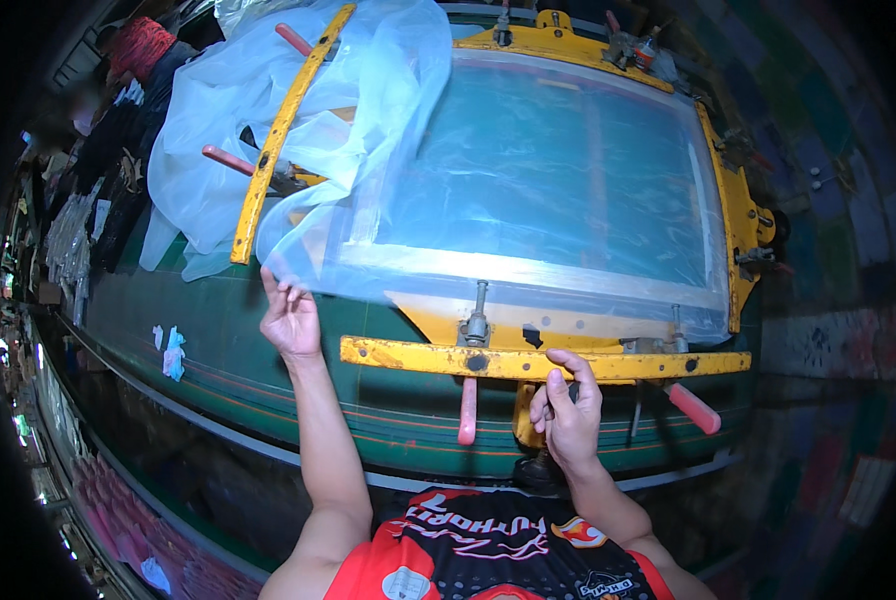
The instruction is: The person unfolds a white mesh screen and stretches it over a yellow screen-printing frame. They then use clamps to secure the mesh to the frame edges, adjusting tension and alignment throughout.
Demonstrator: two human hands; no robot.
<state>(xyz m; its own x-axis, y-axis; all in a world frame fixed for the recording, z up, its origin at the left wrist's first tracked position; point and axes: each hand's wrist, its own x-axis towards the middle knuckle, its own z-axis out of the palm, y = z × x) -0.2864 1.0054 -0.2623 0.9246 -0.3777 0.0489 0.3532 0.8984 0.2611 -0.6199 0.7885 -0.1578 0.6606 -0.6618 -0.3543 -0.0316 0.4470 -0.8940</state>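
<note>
Left hand (290, 318) was raised with fingers partly spread, fingertips pinching the near-left edge of the thin clear plastic sheet (368, 130), which draped over the screen frame (558, 170) and bunched up over the yellow arm (278, 140) at the left. Right hand (566, 410) was curled closed around a dark knob or handle just below the yellow front bar (538, 362); exactly what it gripped was hard to tell. Pink handles (468, 410) hung off the bar. All of it sat on the long green table (218, 340), with small crumpled scraps (173, 352) on it to the left.

Risk, as a judgement: the sheet looked flimsy and held only by fingertips, so a tug could slip it free, tear it, or snag it on the clamp bolts (478, 322). The loose bunch at left could drag across the screen.
</note>
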